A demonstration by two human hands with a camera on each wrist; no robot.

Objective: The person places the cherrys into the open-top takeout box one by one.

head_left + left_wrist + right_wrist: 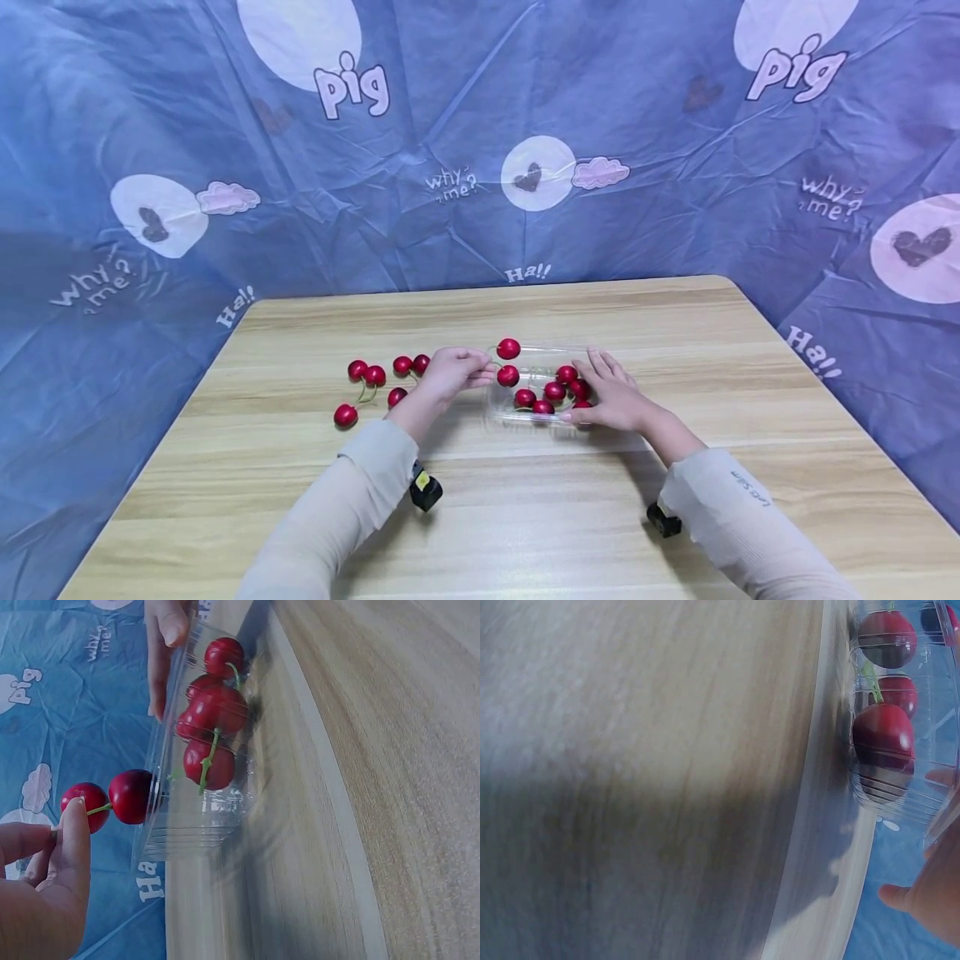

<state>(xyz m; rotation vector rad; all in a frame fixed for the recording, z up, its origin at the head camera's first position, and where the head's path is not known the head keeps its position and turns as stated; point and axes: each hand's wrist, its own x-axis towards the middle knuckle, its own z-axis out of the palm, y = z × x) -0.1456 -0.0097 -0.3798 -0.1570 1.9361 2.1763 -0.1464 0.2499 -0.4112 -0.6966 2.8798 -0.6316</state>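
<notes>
My left hand (454,372) pinches the thin green stems of two red cherries (507,376) between thumb and fingertips. This pair hangs at the left end of a clear plastic box (191,836), overlapping its rim in the left wrist view. Several more cherries (554,392) with green stems lie inside the box. At the box's right end, my right hand (617,398) rests with fingers spread, thumb by the near rim and fingers toward the far side. Part of the right hand (937,900) shows beside the box wall in the right wrist view.
Left of the box, several loose cherries (375,377) lie on the wooden table (525,517), some joined by stems; the left forearm partly covers one cherry (397,397). A blue printed cloth (450,225) hangs behind the table's far edge.
</notes>
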